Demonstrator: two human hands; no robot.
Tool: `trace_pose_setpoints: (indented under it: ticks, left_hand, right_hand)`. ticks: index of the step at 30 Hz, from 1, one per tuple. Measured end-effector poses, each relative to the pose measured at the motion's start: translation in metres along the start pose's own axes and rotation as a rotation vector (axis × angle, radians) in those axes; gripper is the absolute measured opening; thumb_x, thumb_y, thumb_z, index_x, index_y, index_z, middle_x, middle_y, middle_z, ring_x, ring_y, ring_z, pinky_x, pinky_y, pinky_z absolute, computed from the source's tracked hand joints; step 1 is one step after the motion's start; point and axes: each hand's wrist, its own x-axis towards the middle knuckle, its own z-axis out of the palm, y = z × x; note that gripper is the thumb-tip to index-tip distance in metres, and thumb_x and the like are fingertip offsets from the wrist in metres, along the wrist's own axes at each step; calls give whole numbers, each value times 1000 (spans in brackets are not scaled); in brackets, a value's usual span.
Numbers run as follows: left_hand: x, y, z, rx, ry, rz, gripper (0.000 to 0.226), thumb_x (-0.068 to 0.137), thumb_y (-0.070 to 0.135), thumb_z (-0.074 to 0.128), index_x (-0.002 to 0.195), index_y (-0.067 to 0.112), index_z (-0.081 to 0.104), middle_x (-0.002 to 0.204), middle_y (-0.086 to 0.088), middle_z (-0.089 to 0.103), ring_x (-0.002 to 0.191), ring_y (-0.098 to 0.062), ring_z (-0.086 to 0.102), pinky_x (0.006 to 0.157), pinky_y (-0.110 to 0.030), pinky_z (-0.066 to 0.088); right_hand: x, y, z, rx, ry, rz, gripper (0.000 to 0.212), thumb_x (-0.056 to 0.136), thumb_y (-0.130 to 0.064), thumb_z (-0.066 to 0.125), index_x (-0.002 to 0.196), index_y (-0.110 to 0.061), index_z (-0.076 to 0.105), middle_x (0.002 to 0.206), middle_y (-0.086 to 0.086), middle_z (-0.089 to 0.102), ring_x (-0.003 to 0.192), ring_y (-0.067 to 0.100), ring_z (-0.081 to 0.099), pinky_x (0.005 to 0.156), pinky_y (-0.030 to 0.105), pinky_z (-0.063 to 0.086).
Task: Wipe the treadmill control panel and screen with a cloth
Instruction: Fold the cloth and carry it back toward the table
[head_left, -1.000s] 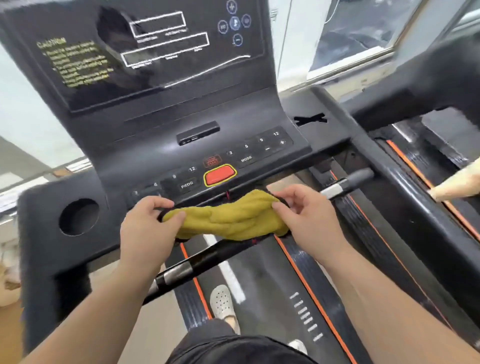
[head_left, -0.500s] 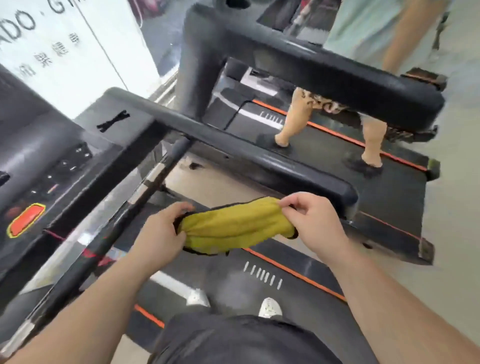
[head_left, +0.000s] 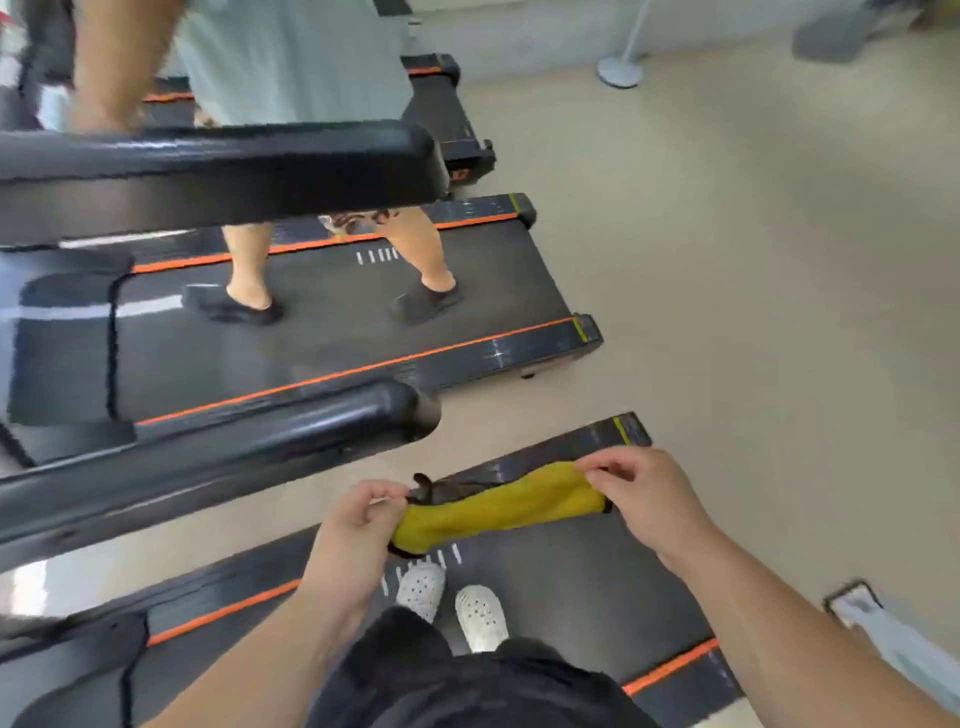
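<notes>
A yellow cloth (head_left: 511, 506) with a dark edge is stretched between my two hands above the treadmill belt (head_left: 561, 577). My left hand (head_left: 358, 525) pinches its left end and my right hand (head_left: 644, 493) pinches its right end. The control panel and screen are out of view. My white shoes (head_left: 452, 603) stand on the belt below the cloth.
A black handrail (head_left: 218, 447) of my treadmill runs across the left. Beyond it another person (head_left: 291, 156) stands on a second treadmill (head_left: 337, 332) behind its own black rail (head_left: 223, 171). Beige floor (head_left: 753, 286) lies to the right, with a white stand base (head_left: 621, 70) far back.
My view has swung right and down, away from the control panel, which has left the frame. Both hands keep hold of the cloth, now pulled out longer over the belt.
</notes>
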Motion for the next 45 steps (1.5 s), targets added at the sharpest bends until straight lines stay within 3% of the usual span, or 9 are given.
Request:
trace_pose_setpoints:
  ticks: [5, 10, 15, 19, 24, 32, 37, 41, 45]
  left_hand:
    - [25, 51, 58, 126, -377, 90, 9, 95, 9, 65, 100, 16, 65, 78, -5, 66, 56, -8, 62, 50, -22, 48]
    - [41, 90, 117, 454, -757, 216, 61, 69, -7, 75, 114, 30, 60, 101, 4, 65, 81, -11, 60, 65, -16, 47]
    - [39, 126, 199, 669, -804, 318, 66, 61, 2, 70, 118, 33, 61, 100, 3, 69, 95, -24, 70, 80, -42, 60]
    - [24, 146, 291, 699, -766, 310, 42, 82, -6, 68, 114, 22, 64, 97, -20, 70, 71, -29, 71, 52, -28, 57]
    - [-5, 156, 405, 606, -768, 192, 11, 95, 7, 63, 102, 14, 66, 87, -12, 72, 56, -12, 69, 67, -33, 46]
    - [-39, 203, 565, 568, -1052, 62, 14, 99, 8, 59, 98, 10, 72, 105, -16, 64, 90, -29, 67, 86, -48, 61]
    - [-65, 241, 639, 1083, -1188, 440, 33, 77, -3, 79, 100, 19, 73, 105, -7, 64, 82, -24, 65, 64, -19, 53]
    - [-68, 258, 711, 1272, -1178, 736, 32, 75, 1, 77, 94, 26, 71, 102, 7, 58, 76, -13, 57, 57, -19, 45]
    - [-60, 278, 794, 1373, -1205, 967, 26, 77, 2, 70, 76, 28, 70, 96, 11, 58, 83, -18, 61, 64, -30, 50]
  right_hand:
    - [-26, 23, -44, 101, 331, 184, 36, 92, -1, 70, 81, -34, 79, 91, -4, 78, 92, 19, 71, 74, 25, 50]
    - [-55, 33, -86, 238, 585, 252, 32, 93, 0, 67, 89, -30, 80, 96, -2, 79, 93, 14, 71, 92, 40, 57]
    - [-88, 67, -147, 323, 776, 311, 43, 88, 3, 64, 89, -37, 80, 100, 0, 76, 102, 19, 70, 96, 47, 58]
    - [-113, 114, -199, 384, 895, 363, 38, 91, 0, 66, 88, -35, 80, 101, 2, 76, 96, 17, 72, 89, 55, 60]
    - [-134, 180, -269, 407, 941, 428, 35, 91, -9, 72, 97, -44, 75, 76, 1, 73, 81, 29, 70, 87, 62, 58]
    - [-130, 235, -397, 500, 1038, 447, 26, 93, -7, 67, 90, -30, 78, 106, -5, 73, 101, 26, 70, 93, 49, 60]
    - [-115, 249, -460, 577, 1097, 392, 30, 94, 5, 61, 98, -19, 78, 91, -8, 79, 98, 17, 73, 90, 31, 59]
    - [-105, 257, -508, 486, 1207, 392, 31, 94, 8, 58, 107, -12, 77, 95, -7, 78, 90, -1, 71, 74, 8, 51]
    - [-95, 272, -548, 318, 1243, 459, 32, 89, -2, 70, 103, -30, 76, 87, -24, 75, 81, -3, 64, 74, 12, 49]
